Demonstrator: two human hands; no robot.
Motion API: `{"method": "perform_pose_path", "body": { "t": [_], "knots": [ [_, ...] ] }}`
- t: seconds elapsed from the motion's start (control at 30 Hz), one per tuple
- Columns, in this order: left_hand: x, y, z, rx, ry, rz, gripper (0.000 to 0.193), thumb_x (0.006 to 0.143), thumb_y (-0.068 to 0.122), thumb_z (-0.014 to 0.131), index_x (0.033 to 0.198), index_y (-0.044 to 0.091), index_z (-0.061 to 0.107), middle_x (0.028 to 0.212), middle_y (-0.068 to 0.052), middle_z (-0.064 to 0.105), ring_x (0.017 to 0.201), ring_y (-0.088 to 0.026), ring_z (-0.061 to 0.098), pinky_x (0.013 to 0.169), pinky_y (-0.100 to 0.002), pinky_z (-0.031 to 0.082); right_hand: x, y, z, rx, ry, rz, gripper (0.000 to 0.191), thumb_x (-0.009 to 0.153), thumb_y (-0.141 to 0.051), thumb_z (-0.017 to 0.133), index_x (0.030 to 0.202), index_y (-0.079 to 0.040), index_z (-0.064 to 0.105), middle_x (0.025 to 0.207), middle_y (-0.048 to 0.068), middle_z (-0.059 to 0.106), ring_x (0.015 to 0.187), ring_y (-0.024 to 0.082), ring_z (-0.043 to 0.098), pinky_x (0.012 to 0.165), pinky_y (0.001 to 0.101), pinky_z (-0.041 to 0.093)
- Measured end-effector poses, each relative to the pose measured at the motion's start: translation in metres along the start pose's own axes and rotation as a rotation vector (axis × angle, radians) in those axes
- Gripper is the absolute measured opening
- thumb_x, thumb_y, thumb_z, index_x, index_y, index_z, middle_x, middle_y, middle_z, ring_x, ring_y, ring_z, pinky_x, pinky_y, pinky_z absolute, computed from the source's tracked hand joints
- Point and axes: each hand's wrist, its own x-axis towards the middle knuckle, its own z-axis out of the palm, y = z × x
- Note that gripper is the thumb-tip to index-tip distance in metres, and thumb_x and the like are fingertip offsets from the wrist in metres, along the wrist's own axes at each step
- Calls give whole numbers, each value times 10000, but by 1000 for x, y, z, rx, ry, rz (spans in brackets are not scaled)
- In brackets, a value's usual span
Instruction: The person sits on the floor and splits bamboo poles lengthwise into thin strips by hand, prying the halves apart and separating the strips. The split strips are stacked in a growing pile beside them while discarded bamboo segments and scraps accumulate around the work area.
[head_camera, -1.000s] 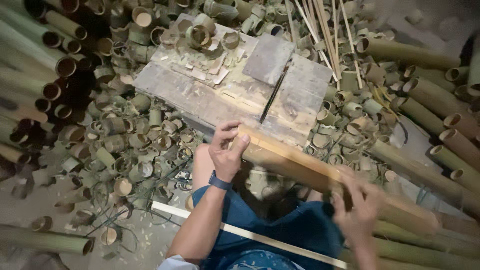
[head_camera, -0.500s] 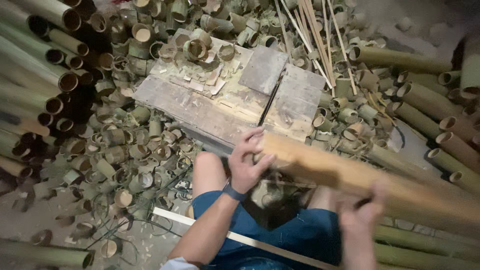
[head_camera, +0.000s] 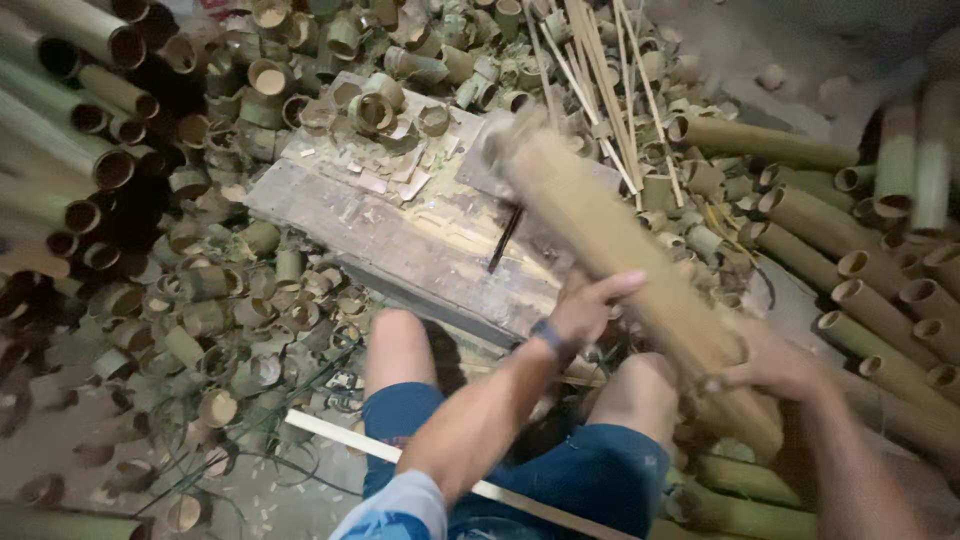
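I hold a long tan bamboo pole (head_camera: 610, 240), blurred by motion, slanting from the lower right up over a worn wooden board (head_camera: 400, 240). My left hand (head_camera: 590, 305) presses against the pole's near side with its fingers spread. My right hand (head_camera: 770, 365) grips the pole lower down, near my right knee. A dark thin tool (head_camera: 505, 238) lies on the board just left of the pole. My knees, in blue shorts, sit just below the board.
Short cut bamboo rings (head_camera: 210, 330) litter the floor to the left and behind the board. Long bamboo tubes (head_camera: 60, 130) are stacked at left and bamboo poles (head_camera: 870, 290) at right. Thin split strips (head_camera: 600, 60) lie at the top. A pale slat (head_camera: 340, 435) crosses under my legs.
The pole swung from lying across my lap to pointing up and away over the board. Both hands moved with it, and the view shifted.
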Motion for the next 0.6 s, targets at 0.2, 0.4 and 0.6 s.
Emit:
{"method": "perform_pose_path", "body": {
  "t": [0.2, 0.4, 0.6],
  "knots": [
    [5, -42, -25, -132, 549, 49, 490, 735, 160, 883, 1155, 18, 674, 1050, -72, 722, 905, -182, 707, 827, -351, 587, -36, -29, 71, -295, 441, 79, 1048, 433, -374, 932, 1362, -66, 558, 1219, 188, 659, 1117, 357, 640, 933, 482, 478],
    [-1, -29, -34, 149, 646, -414, 567, 847, 499, 810, 1048, -24, 725, 853, -120, 685, 688, -263, 638, 599, -415, 484, -19, -39, 76, -685, 441, 316, 781, 560, -208, 876, 1286, -83, 617, 1177, 146, 695, 1125, 345, 657, 965, 465, 512],
    [-35, -3, -73, 1740, 83, 443, 554, 802, 418, 788, 1295, 199, 661, 1339, -81, 657, 1259, -321, 621, 1109, -518, 464, 11, -42, 46, -607, 226, 447, 633, 573, -350, 912, 1117, -114, 691, 1106, 150, 713, 1063, 345, 680, 906, 483, 531]
  ]
}}
